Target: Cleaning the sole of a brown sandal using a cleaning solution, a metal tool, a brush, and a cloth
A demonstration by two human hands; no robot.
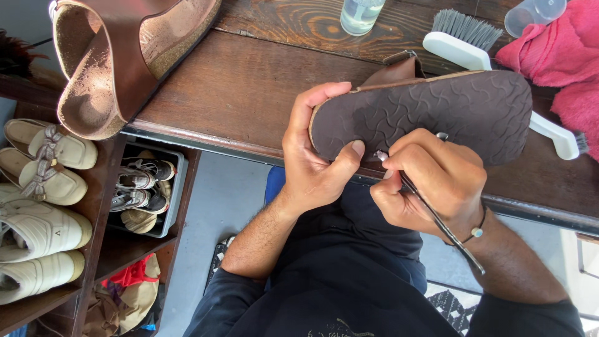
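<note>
The fingers of the right hand (430, 181) are pressed together and pinched around a thin metal pick (437, 218), whose tip is set against the edge of the dark brown patterned sole of a sandal (430, 112), just beside the left thumb. The pick's handle is run back under the palm and out past the wrist, where a cord bracelet with a pale bead (477, 232) is worn. The sandal is gripped sole-up at its rounded end by the left hand (315, 159), fingers curled over the end and thumb laid on the sole. It is held over the edge of a dark wooden table (243, 93). A white brush (474, 50) and a pink towel (561, 56) are seen behind it, a second sandal (118, 56) at upper left, and shelves of shoes (43, 187) lower left.
</note>
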